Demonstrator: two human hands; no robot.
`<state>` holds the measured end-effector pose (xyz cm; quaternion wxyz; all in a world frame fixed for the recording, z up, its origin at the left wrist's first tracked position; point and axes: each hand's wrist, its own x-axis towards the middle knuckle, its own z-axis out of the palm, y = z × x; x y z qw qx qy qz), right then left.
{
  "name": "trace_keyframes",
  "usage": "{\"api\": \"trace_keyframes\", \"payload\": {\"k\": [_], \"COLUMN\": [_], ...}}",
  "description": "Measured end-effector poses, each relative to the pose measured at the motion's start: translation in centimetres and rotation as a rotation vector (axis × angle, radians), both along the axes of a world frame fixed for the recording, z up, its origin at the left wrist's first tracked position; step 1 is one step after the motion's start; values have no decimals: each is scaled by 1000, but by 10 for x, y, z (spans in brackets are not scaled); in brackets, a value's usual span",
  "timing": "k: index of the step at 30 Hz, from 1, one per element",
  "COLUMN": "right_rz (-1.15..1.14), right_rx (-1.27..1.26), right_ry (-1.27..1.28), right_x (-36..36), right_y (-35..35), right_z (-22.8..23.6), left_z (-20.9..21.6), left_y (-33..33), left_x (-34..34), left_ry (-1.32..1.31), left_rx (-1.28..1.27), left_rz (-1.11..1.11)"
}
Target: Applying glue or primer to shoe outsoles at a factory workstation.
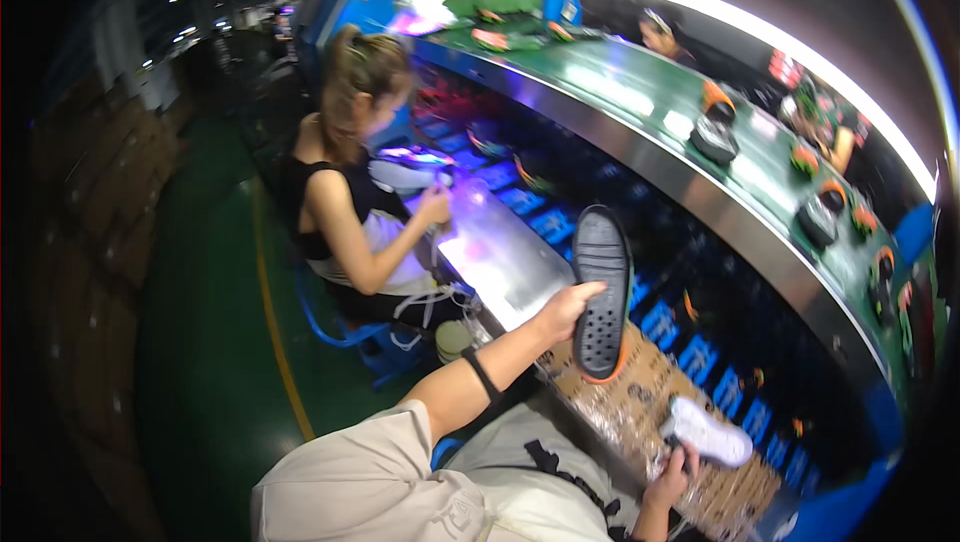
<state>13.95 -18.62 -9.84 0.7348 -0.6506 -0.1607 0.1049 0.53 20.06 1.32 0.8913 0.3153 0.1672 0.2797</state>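
My left hand (570, 312) grips a black shoe sole (602, 292) by its side edge and holds it up above the bench. Ribs cross one end of the sole, round holes dot the other, and orange shows along its lower rim. Lower and to the right, my right hand (672, 477) has its fingers closed at the near end of a white shoe-shaped piece (712, 434). A small dark part shows at those fingers; whether it belongs to the white piece I cannot tell.
A cardboard-covered bench (640, 397) runs below my hands, with a metal plate (510, 262) beyond it. At left a seated co-worker (350, 182) handles a glowing shoe. Dark shoes (715, 134) ride a green conveyor (600, 82) above blue-marked racks (660, 325). More people sit across it.
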Motion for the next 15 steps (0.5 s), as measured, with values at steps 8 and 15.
{"api": "trace_keyframes", "payload": {"k": [8,15], "right_rz": [183,260], "right_rx": [229,39], "right_ry": [157,-54], "right_x": [-4,-7], "right_y": [54,106], "right_z": [110,142], "left_z": [-46,-51], "left_y": [-95,-138], "left_x": [-11,2], "left_ry": [-248,-180], "left_rx": [-268,-330], "left_rz": [-227,-313]}}
